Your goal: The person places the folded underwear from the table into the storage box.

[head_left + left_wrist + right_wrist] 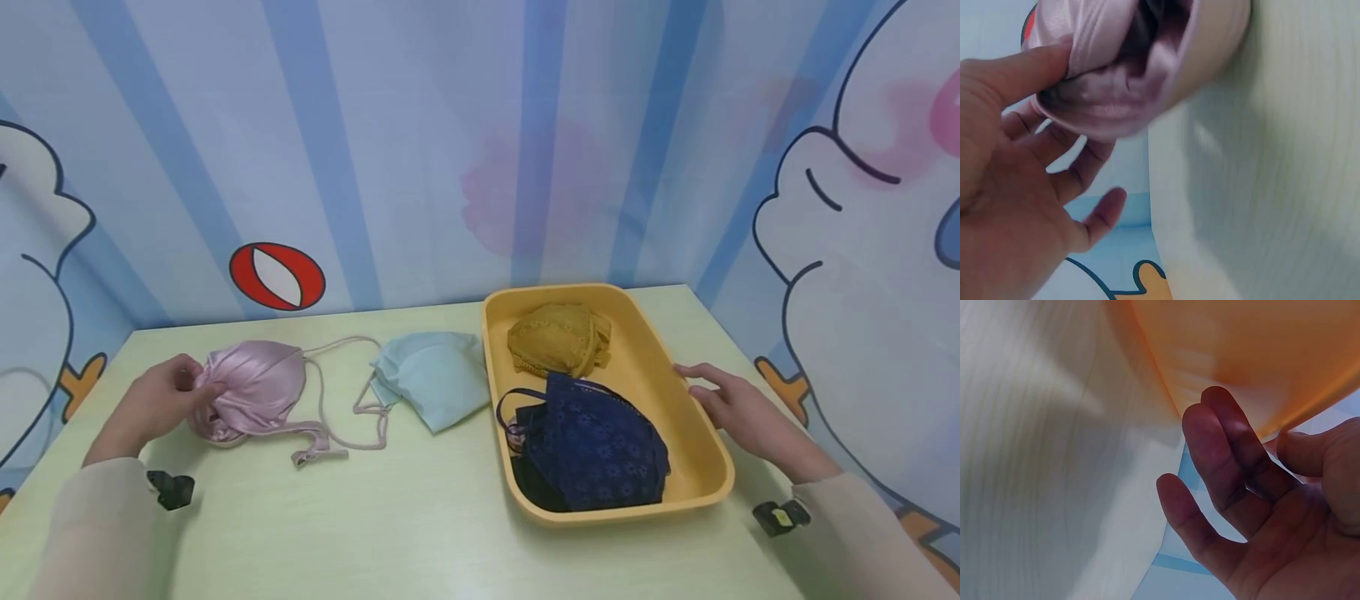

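My left hand (161, 398) pinches the left edge of a pink satin bra (258, 379) between thumb and fingers, at the table's left. In the left wrist view the bra's folded cloth (1107, 103) sits between the thumb and fingers, the other fingers spread below. Thin pink straps (322, 408) trail right toward a pale blue folded garment (435, 375). At the right, my right hand (742, 412) rests its fingertips at the right rim of a yellow tray (701, 450). Relaxed fingers (1210, 447) lie along the tray's outer wall in the right wrist view.
Inside the tray, a mustard lace bra (555, 337) lies at the back and a navy lace bra (592, 450) in front, over some black cloth (536, 479). A striped cartoon backdrop (420, 150) rises behind the pale table (360, 533).
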Demonstrator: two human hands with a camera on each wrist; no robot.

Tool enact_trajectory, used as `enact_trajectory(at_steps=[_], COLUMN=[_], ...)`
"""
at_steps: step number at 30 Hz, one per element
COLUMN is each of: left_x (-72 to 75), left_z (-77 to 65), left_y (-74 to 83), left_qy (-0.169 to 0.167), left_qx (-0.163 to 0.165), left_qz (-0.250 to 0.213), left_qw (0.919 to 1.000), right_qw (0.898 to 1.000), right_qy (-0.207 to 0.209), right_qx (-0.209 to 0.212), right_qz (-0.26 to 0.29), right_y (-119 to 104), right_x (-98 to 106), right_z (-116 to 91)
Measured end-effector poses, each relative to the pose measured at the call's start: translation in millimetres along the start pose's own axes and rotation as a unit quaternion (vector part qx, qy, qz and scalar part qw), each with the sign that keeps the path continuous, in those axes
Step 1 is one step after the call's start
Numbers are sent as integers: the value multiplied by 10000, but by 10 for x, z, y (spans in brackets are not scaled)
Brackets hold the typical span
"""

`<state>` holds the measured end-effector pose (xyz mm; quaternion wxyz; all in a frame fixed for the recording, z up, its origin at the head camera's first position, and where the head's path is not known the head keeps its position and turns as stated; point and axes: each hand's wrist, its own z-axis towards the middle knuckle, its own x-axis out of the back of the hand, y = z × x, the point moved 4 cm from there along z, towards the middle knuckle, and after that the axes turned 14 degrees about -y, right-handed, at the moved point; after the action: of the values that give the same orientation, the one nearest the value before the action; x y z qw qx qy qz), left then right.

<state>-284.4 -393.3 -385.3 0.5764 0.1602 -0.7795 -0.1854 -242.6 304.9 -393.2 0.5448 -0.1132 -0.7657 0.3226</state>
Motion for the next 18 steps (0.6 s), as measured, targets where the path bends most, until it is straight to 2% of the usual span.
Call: enact_trajectory(at_steps=[4,12,18], left_x=[-7,-22,5], left_z=[3,-54,-141], left_y=[63,209,373], left_qy=[271,600,1093], left_qx=[-288,-645,-937], left_qz=[105,-280,-99], left_qw=[9992,9957,9895], right_qw=[10000,10000,10000], right_qy=[-15,19,16], right_qx=[-37,-85,-60], right_qz=[32,-20,-34], right_y=[13,32,26], right_x=[-6,-8,-7], right_z=[9,21,16])
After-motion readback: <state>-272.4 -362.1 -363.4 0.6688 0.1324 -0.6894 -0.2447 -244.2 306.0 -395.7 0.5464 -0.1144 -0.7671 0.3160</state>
